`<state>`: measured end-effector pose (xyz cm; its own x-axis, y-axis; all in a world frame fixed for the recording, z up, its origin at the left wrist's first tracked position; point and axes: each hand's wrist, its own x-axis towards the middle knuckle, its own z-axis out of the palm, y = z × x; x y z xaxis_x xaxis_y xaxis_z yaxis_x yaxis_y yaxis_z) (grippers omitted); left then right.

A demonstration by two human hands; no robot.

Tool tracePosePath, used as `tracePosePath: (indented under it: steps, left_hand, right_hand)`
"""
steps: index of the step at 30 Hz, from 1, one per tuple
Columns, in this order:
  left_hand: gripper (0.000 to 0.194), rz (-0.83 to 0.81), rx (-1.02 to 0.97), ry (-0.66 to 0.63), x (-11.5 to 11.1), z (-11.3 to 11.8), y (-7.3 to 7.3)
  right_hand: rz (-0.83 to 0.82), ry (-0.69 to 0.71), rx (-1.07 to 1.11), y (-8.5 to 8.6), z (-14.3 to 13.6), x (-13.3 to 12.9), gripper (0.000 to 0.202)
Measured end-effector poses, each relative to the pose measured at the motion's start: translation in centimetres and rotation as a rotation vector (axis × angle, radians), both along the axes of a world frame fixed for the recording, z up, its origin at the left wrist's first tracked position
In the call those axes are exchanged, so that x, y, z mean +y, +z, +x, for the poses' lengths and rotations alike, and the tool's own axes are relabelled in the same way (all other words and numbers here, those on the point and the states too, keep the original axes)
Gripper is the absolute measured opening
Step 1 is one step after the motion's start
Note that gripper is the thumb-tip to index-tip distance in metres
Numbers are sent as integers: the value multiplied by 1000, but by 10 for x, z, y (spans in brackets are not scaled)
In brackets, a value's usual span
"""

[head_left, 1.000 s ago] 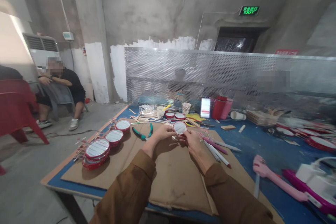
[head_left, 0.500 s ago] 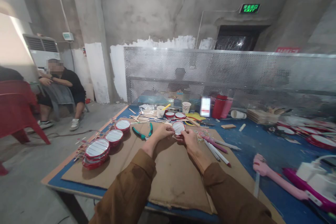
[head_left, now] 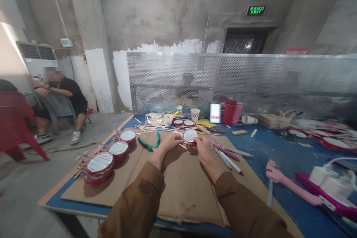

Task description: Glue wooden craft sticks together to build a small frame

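My right hand grips the lower right edge of a small round red-rimmed disc with a whitish face, held tilted above the cardboard. Beside it, my left hand is closed in a pinch, with a short pale stick poking out below its fingertips. The left fingers are close to the disc's left edge; whether they touch it I cannot tell. Green-handled pliers lie left of my left hand. Farther left stand several more red-rimmed discs, some stacked, with thin sticks showing behind them.
The cardboard sheet covers the near part of the blue table. Pens lie right of my hands. A pink glue gun and a power strip are farther right. Paper cups and loose sticks sit behind; a person sits at left.
The pale stick now shows below my left fingertips. The disc is tilted a little differently, and my left fingers are slightly farther from it. The whole view has shifted slightly.
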<state>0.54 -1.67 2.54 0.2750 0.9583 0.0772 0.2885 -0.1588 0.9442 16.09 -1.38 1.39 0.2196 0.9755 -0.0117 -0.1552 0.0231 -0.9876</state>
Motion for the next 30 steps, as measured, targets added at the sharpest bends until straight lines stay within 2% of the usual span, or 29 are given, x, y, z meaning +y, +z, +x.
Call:
tracePosePath:
  steps: [13, 23, 26, 30]
  left_hand:
    - [14, 33, 20, 22, 0, 0, -1]
    - [20, 12, -43, 21, 0, 0, 0]
    - [27, -7, -74, 9, 1, 2, -2]
    - [48, -67, -121, 0, -2, 0, -4]
  right_hand:
    - [4, 11, 33, -2, 1, 2, 7]
    - [14, 5, 30, 1, 0, 0, 9]
    - [23, 11, 41, 3, 4, 1, 8]
    - [33, 35, 64, 5, 9, 3, 10]
